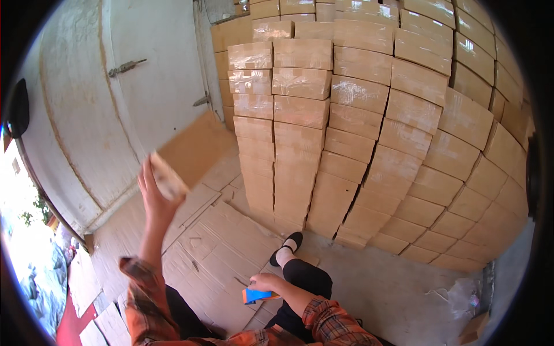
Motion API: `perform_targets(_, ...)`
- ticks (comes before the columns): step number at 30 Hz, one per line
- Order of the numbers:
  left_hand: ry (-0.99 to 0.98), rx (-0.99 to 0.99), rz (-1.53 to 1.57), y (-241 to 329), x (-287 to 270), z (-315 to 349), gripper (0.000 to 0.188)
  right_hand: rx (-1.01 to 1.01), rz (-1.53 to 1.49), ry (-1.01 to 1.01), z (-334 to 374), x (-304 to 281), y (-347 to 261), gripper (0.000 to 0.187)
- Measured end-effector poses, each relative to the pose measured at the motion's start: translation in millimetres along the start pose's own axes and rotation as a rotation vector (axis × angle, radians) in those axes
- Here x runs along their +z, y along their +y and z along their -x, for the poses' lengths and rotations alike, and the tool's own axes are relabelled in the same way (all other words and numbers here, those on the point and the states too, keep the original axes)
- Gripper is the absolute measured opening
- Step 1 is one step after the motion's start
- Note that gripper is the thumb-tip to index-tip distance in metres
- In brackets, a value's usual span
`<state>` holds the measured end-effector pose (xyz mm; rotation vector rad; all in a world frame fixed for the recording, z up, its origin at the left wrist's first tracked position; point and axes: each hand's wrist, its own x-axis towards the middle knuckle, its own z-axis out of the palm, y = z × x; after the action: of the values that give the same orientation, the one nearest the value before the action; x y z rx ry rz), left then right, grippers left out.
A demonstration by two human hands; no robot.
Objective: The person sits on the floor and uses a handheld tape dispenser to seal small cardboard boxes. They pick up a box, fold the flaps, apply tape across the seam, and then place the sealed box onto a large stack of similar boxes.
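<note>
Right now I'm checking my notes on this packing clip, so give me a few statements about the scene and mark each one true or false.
1. The left hand is raised and holds a flat piece of cardboard. True.
2. The right hand is empty. False: it rests on a blue and orange tape dispenser near the knee.
3. The stacked boxes are brown cardboard, many sealed with clear tape. True.
4. The floor in front of the person is bare concrete everywhere. False: flattened cardboard sheets cover much of it.
5. The person wears a plaid sleeve on the right arm. True.
6. The white door stands to the right of the boxes. False: it is on their left.
</note>
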<state>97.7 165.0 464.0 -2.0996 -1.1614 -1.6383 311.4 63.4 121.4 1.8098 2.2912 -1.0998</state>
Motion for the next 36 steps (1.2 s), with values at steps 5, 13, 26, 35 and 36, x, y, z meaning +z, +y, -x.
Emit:
perform_targets(5,0.15,0.3,0.089,60,40,-178,0.099,-0.034,-0.039,0.064,11,-34,-6,0.061)
perform_targets(13,0.132,0.351,0.094,184,144,-321,0.102,-0.015,-0.129,0.157,28,-50,2,0.059)
perform_targets(26,-0.17,0.47,-0.081,225,275,-337,0.092,-0.075,-0.201,0.149,39,-71,-7,0.053)
perform_targets(35,-0.161,0.616,-0.05,199,286,-298,0.086,-0.102,-0.22,0.157,37,-62,-1,0.059)
perform_targets(36,-0.213,0.593,-0.077,206,286,-295,0.085,-0.097,-0.204,0.138,41,-67,-3,0.058)
